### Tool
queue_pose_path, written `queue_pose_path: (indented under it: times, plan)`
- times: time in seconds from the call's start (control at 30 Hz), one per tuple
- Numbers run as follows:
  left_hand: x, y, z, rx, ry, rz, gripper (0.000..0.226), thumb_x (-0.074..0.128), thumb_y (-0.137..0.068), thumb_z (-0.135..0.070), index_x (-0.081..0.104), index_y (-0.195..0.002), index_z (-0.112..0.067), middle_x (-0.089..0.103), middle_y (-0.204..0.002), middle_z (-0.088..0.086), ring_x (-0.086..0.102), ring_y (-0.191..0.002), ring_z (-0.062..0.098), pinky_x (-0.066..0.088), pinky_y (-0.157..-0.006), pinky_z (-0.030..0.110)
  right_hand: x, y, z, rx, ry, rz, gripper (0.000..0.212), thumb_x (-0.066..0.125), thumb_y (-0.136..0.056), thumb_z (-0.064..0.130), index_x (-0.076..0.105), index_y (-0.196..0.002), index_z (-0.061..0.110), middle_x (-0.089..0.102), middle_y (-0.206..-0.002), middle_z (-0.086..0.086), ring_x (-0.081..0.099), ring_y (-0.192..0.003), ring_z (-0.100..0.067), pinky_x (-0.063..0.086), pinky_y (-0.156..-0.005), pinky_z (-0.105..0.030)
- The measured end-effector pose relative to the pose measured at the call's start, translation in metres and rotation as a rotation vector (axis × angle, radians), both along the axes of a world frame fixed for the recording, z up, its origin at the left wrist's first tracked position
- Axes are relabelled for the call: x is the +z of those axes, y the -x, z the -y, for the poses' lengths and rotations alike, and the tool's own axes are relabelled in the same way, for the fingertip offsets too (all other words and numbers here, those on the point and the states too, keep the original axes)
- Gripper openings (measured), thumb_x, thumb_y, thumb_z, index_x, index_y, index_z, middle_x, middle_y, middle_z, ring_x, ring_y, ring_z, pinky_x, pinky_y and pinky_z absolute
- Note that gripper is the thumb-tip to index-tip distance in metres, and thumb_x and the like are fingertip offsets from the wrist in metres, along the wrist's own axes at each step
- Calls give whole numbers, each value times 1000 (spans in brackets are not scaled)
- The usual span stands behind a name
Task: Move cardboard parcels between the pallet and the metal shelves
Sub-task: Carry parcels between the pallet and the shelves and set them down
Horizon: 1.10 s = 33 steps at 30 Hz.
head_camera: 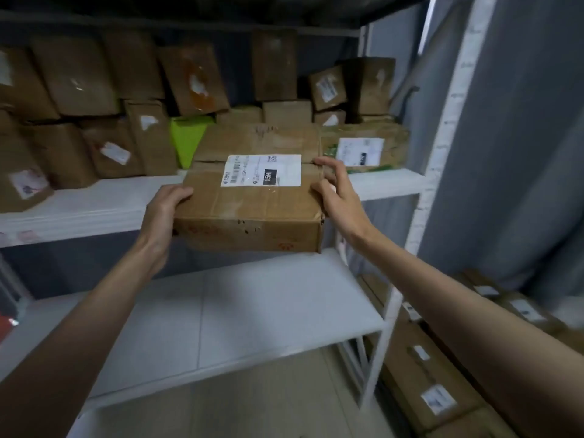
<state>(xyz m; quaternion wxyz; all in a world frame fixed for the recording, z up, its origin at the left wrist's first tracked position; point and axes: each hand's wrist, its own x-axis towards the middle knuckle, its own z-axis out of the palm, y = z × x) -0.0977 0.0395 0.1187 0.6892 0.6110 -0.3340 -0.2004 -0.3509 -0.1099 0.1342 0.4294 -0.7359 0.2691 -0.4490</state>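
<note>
Parcel (249,197) half on middle shelf (94,203), near end overhanging front edge toward right end. Left hand (164,213) at parcel's left side, right hand (335,191) at its right side. Labelled parcel (363,150) just right of it, at shelf's right end. Stacked parcels (94,105) behind and left, filling shelf back. Lower shelf (252,311) beneath. More parcels (426,374) on floor, right of shelf post (442,137).

I see a matt, creased brown cardboard parcel (252,197) bearing a smooth white paper label (261,170), above smooth white-painted metal shelves (246,314).
</note>
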Motion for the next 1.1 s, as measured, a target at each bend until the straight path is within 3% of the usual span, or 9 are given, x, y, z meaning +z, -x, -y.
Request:
queue_pose_path:
  times: [0.1, 0.4, 0.57, 0.7, 0.77, 0.87, 0.97, 1.1]
  plan:
    - [-8, 64, 29, -101, 3, 4, 29, 66, -69, -50, 66, -91, -31, 70, -93, -9, 63, -85, 9, 43, -66, 28, -6, 76, 0, -106, 4, -1, 38, 48, -99, 17, 48, -133, 32, 58, -135, -2, 57, -123, -28, 48, -103, -51]
    - [-38, 247, 116, -438, -72, 105, 35, 65, -76, -53, 62, -103, -32, 68, -101, -5, 62, -90, 15, 44, -72, 35, -40, 282, -5, -475, -9, -33, 40, 46, -99, 22, 44, -136, 36, 58, -135, -4, 60, -115, -25, 48, -101, -54]
    - [-51, 316, 164, -621, -157, 212, 63, 67, -74, -57, 54, -126, -25, 62, -112, -6, 61, -100, 11, 45, -78, 30, -55, 352, 7, -653, -78, -15, 47, 45, -101, 33, 33, -145, 44, 57, -130, -1, 59, -116, -19, 51, -101, -47]
    - [-63, 349, 210, -736, -227, 281, 72, 70, -75, -60, 47, -133, -24, 61, -116, -7, 59, -101, 7, 42, -77, 25, -71, 385, 31, -763, -164, -6, 57, 46, -103, 36, 24, -155, 30, 52, -134, 0, 59, -114, -18, 49, -103, -43]
    - [-71, 359, 237, -789, -247, 307, 75, 71, -75, -60, 44, -136, -25, 58, -122, -4, 57, -103, 8, 42, -78, 25, -76, 396, 48, -813, -196, 4, 57, 48, -102, 37, 29, -154, 22, 52, -138, -2, 57, -119, -19, 48, -105, -41]
    - [-79, 372, 282, -847, -283, 361, 79, 71, -75, -62, 41, -139, -25, 56, -126, -2, 57, -107, 13, 45, -84, 29, -81, 407, 77, -875, -232, 5, 50, 52, -101, 36, 42, -145, 14, 56, -135, -6, 59, -113, -16, 52, -91, -30]
    - [-83, 383, 325, -894, -328, 385, 74, 70, -78, -63, 42, -136, -27, 56, -123, -5, 56, -99, 5, 42, -73, 24, -83, 412, 110, -899, -275, 7, 46, 54, -100, 36, 48, -142, 16, 60, -124, -3, 61, -101, -11, 48, -71, -21]
    - [-98, 390, 375, -984, -417, 408, 69, 68, -78, -61, 42, -132, -27, 58, -120, -4, 55, -99, 6, 39, -69, 23, -95, 415, 146, -959, -336, -24, 41, 54, -99, 33, 52, -137, 18, 63, -116, -1, 61, -93, -8, 46, -64, -20]
